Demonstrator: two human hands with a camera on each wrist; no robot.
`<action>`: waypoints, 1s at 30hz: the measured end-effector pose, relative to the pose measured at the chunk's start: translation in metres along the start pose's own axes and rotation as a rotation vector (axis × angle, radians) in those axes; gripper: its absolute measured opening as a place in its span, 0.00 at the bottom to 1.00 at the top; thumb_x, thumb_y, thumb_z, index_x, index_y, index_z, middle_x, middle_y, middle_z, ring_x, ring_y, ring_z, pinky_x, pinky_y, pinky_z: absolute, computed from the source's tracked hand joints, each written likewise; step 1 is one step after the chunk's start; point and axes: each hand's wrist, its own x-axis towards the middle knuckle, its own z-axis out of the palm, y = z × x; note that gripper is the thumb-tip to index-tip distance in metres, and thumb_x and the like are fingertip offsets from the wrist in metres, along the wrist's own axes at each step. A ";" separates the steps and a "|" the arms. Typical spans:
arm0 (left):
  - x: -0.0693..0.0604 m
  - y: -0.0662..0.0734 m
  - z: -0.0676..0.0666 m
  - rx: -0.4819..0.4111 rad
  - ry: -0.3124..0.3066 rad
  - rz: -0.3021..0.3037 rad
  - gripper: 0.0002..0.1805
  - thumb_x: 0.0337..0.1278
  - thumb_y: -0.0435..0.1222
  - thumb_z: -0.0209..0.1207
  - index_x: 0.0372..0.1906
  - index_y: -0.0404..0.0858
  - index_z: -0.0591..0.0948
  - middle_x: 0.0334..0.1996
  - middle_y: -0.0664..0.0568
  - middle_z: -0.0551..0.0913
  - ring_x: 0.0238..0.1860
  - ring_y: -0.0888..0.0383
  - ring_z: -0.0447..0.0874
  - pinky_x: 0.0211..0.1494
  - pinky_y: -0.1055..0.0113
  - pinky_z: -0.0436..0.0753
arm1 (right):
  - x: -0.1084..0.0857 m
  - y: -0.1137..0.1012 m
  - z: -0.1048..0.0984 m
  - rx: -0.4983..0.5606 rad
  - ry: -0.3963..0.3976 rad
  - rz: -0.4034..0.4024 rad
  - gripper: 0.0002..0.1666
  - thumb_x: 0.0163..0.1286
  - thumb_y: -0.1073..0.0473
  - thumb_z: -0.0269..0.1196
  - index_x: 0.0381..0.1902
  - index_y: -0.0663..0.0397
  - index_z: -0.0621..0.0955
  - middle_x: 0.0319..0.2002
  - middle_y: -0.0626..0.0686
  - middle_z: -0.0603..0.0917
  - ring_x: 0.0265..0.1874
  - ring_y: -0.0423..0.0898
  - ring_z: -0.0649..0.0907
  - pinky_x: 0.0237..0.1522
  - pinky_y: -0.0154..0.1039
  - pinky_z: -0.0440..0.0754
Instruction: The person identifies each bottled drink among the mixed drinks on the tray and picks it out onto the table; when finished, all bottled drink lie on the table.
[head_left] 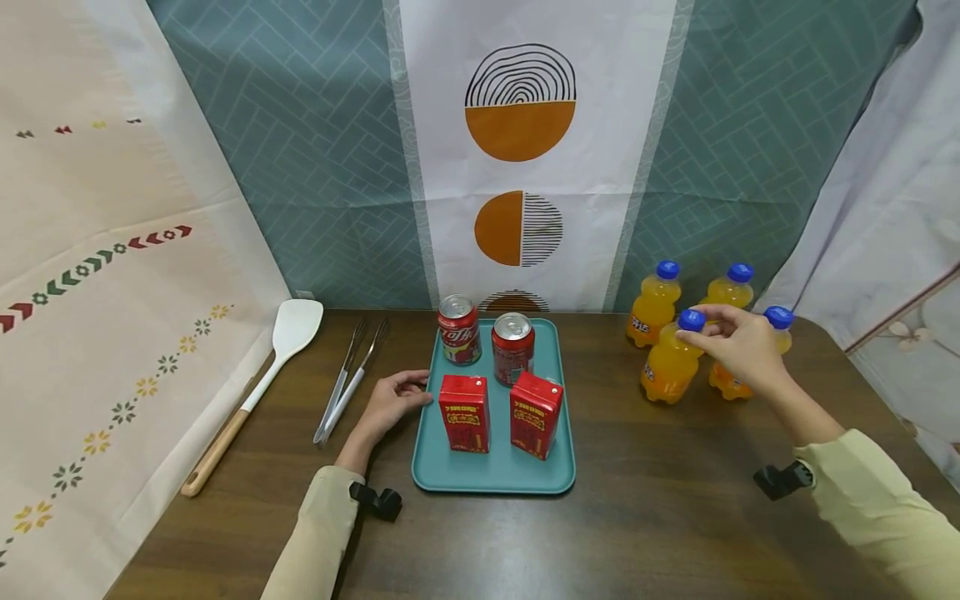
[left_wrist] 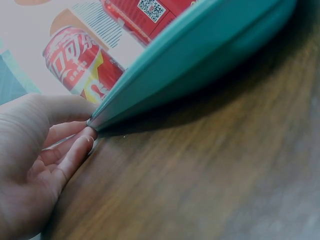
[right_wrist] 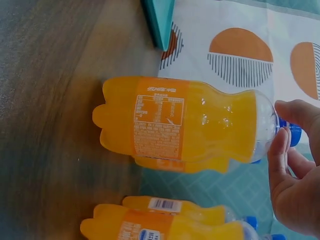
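My right hand [head_left: 738, 342] pinches a bottle of orange soda [head_left: 670, 367] by its neck, just under the blue cap, between thumb and fingers. The bottle leans slightly; whether its base touches the table I cannot tell. Three similar bottles [head_left: 651, 312] stand close behind and beside it, partly hidden by the hand. At the left rim of a teal tray [head_left: 465, 479], my left hand [head_left: 393, 404] pinches the edge, thumb and fingers meeting there in the left wrist view. On the tray stand two red cola cans [head_left: 459, 333] at the back and two red drink cartons [head_left: 465, 417] in front.
Metal tongs [head_left: 345, 387] lie left of the left hand. Farther left is a white spatula [head_left: 288, 337] with a wooden handle. Patterned cloth [head_left: 337, 167] hangs behind the brown wooden table [head_left: 637, 500]. Table surface lies between tray and bottles.
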 end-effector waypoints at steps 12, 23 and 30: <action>0.005 -0.009 0.002 -0.010 0.003 0.053 0.24 0.54 0.30 0.66 0.58 0.31 0.79 0.50 0.34 0.82 0.33 0.68 0.79 0.39 0.77 0.79 | -0.004 0.004 0.004 0.035 0.018 0.010 0.30 0.65 0.48 0.67 0.56 0.65 0.77 0.21 0.28 0.76 0.21 0.33 0.75 0.20 0.28 0.75; 0.006 -0.007 0.002 -0.022 -0.016 0.021 0.26 0.55 0.30 0.66 0.60 0.29 0.77 0.52 0.32 0.80 0.33 0.68 0.78 0.38 0.78 0.78 | -0.006 0.004 0.002 0.039 -0.010 0.010 0.31 0.66 0.49 0.66 0.58 0.66 0.76 0.22 0.29 0.76 0.22 0.33 0.74 0.22 0.28 0.73; -0.007 0.017 -0.002 -0.014 -0.039 0.022 0.25 0.56 0.28 0.64 0.60 0.25 0.76 0.51 0.29 0.80 0.34 0.66 0.78 0.39 0.77 0.79 | -0.007 0.002 0.002 0.053 -0.050 0.014 0.33 0.67 0.48 0.64 0.61 0.65 0.74 0.23 0.28 0.76 0.24 0.32 0.74 0.24 0.28 0.74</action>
